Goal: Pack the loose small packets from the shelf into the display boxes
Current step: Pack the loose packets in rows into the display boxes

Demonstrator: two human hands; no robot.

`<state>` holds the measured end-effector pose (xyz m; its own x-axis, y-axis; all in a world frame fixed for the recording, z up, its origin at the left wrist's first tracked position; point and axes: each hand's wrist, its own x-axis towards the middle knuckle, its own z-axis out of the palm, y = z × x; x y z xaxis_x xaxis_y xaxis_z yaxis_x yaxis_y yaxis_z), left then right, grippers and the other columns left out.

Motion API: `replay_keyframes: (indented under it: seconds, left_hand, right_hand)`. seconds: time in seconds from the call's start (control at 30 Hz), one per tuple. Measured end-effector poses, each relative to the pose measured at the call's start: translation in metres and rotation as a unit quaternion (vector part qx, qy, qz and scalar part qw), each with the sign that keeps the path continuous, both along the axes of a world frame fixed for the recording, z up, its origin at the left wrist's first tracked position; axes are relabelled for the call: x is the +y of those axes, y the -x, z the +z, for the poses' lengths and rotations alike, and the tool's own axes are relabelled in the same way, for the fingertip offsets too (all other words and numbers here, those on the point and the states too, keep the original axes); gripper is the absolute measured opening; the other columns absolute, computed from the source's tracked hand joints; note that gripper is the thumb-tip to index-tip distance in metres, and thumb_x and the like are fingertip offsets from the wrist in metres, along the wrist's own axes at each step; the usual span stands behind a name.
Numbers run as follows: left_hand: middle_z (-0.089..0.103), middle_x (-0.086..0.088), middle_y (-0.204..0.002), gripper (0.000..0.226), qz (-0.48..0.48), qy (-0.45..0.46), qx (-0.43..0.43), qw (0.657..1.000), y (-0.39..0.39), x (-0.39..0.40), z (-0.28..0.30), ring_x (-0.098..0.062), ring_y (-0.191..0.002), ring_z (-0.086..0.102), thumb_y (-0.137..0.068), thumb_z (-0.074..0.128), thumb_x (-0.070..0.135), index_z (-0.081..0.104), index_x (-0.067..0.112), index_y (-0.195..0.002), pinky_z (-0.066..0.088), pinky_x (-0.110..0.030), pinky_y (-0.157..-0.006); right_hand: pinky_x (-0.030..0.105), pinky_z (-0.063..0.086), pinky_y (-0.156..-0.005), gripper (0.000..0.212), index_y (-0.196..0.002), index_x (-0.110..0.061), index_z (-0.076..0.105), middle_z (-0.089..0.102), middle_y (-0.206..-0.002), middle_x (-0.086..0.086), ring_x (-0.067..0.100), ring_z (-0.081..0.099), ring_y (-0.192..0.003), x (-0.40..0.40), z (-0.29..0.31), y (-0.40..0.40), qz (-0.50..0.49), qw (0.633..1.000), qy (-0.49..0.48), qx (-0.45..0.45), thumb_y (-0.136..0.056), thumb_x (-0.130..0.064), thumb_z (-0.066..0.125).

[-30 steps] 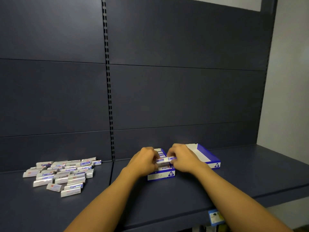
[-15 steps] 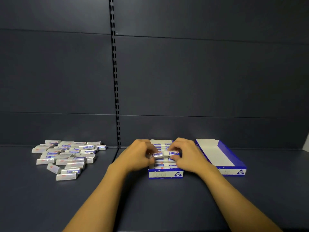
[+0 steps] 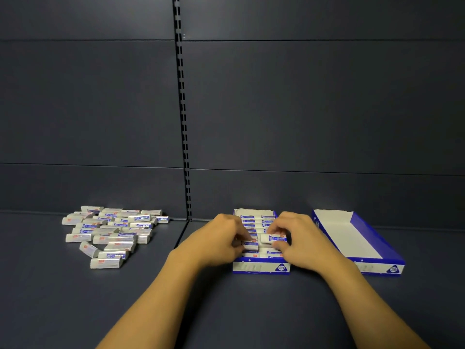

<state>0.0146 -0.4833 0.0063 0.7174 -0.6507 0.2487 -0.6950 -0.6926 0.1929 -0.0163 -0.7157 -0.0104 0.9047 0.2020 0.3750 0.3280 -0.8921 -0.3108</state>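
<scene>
Both hands are working over the nearly full display box (image 3: 261, 267) at 5 o'clock: right hand (image 3: 300, 241) pinching a packet (image 3: 273, 238), left hand (image 3: 221, 239) gripping another. Loose pile (image 3: 110, 235) waiting at 9 o'clock, second box (image 3: 352, 238) sitting empty at 3 o'clock, so roughly halfway

Loose packets (image 3: 110, 235) lie left of the filled box (image 3: 260, 267), the open box (image 3: 377, 248) to its right.

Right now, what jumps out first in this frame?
Both hands meet over the nearly full display box at centre: the right hand pinches a packet above the rows, the left hand holds another packet beside it. A pile of loose packets lies at left, and an empty display box sits at right.
</scene>
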Motion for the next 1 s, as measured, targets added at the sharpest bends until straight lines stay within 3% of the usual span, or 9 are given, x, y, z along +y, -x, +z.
replay_keyframes:
  seconds: [0.37,0.63,0.83,1.0]
  left_hand:
    - [0.058,0.008,-0.125,0.039,-0.004,0.018,0.029,0.999,0.001,0.000,0.001,-0.006,-0.109,0.055,-0.091,0.074,0.031,0.066,0.025,-0.129,0.050,-0.020,-0.092]
    - [0.061,0.008,-0.123,0.026,-0.006,0.013,0.028,0.999,0.001,-0.001,-0.001,-0.005,-0.110,0.056,-0.093,0.071,0.025,0.070,0.025,-0.119,0.051,-0.022,-0.095]
    - [0.060,0.008,-0.124,0.025,-0.003,0.013,0.039,0.999,0.000,-0.001,-0.001,-0.005,-0.107,0.056,-0.092,0.072,0.025,0.070,0.024,-0.117,0.052,-0.022,-0.093]
    - [0.061,0.008,-0.122,0.026,0.006,0.024,0.049,0.999,-0.003,-0.002,-0.003,-0.004,-0.102,0.057,-0.091,0.073,0.024,0.070,0.024,-0.117,0.048,-0.012,-0.083]
  right_hand:
    - [0.019,0.054,-0.085,0.030,-0.113,-0.032,0.068,0.060,-0.121,-0.017,0.005,0.057,-0.110,-0.001,0.004,0.005,0.016,0.999,0.020,0.023,-0.085,-0.030,0.079]
    - [0.007,0.045,-0.074,0.034,-0.118,-0.031,0.069,0.061,-0.126,-0.013,0.004,0.057,-0.109,0.001,0.005,0.003,0.018,0.998,0.035,0.048,-0.086,-0.032,0.079]
    - [0.009,0.047,-0.072,0.036,-0.119,-0.030,0.070,0.061,-0.129,-0.010,0.005,0.058,-0.106,0.002,0.008,0.000,0.022,0.996,0.037,0.072,-0.085,-0.034,0.079]
    - [0.013,0.051,-0.077,0.038,-0.119,-0.029,0.070,0.061,-0.125,-0.010,0.004,0.059,-0.103,0.003,0.012,0.000,0.019,0.995,0.040,0.087,-0.083,-0.033,0.081]
